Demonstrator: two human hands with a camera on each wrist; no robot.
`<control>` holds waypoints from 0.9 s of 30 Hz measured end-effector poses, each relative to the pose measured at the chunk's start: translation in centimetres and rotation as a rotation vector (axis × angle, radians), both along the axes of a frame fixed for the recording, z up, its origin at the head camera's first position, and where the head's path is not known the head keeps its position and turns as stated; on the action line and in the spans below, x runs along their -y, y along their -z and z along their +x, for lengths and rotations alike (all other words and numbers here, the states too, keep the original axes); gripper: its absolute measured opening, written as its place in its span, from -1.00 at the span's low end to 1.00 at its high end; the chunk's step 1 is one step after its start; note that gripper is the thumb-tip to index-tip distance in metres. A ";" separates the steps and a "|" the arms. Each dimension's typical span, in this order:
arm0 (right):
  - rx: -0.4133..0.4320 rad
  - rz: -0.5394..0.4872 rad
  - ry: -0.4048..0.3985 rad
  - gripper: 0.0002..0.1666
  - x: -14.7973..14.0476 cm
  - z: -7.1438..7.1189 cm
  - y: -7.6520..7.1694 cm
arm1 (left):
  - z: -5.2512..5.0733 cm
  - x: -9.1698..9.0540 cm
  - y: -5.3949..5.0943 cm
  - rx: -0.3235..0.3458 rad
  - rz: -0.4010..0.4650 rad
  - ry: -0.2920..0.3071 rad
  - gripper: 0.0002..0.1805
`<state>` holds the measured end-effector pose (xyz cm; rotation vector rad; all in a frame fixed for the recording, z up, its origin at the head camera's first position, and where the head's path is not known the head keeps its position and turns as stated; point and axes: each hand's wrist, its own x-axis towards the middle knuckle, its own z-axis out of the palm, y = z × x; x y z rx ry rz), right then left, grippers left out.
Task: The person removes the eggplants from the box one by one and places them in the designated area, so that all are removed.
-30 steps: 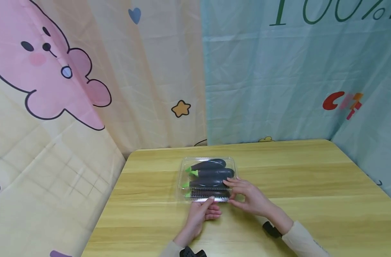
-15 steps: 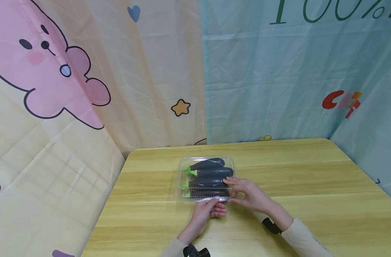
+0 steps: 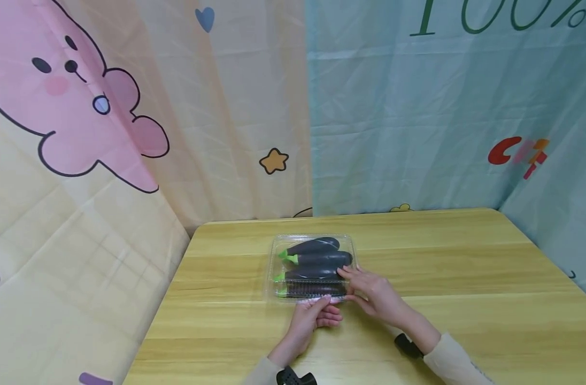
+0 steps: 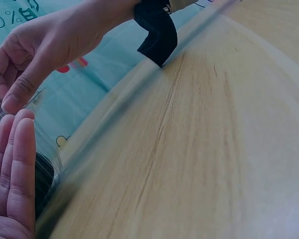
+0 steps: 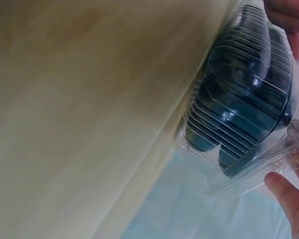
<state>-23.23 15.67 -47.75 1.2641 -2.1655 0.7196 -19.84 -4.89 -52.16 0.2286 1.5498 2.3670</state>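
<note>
Ribbed plastic blurs the nearest of four dark eggplants (image 3: 324,260), and the fingertips of the right hand (image 3: 376,295) cover a little of the next one. All four lie in a clear container (image 3: 346,243) on the tabletop (image 3: 442,256), left of the middle and towards the far edge. The right hand pinches the container's near right corner. The left thumb lies on the near rim; whether the left hand (image 3: 309,320) closes its grip below cannot be made out. From the left wrist, straight left fingers block most of the container, which the frame cuts off; the right wrist view crops it too. Printed curtains (image 3: 394,107) hang behind, and both forearms cross the near side.
</note>
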 end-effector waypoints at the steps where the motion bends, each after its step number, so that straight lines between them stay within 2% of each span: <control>1: -0.018 0.015 0.013 -0.81 0.0 0.1 0.0 | 0.0 0.0 0.0 0.001 0.002 0.001 -0.53; 10: -0.052 0.102 0.120 -0.83 0.3 0.6 0.2 | -0.1 0.0 0.1 -0.013 0.015 0.010 -0.51; 17: -0.035 0.061 0.106 -0.54 0.4 0.4 0.4 | 0.0 0.0 0.1 -0.007 0.003 -0.002 -0.46; 20: -0.026 0.050 0.101 -0.56 0.3 0.3 0.4 | 0.0 -0.1 0.1 0.005 0.002 -0.001 -0.44; 23: -0.022 0.033 0.092 -0.50 0.3 0.2 0.4 | 0.0 -0.2 0.1 0.007 0.001 -0.002 -0.42; 27: 0.022 -0.026 0.067 -0.66 0.2 0.1 0.3 | 0.0 -0.2 0.1 0.000 -0.010 0.007 -0.44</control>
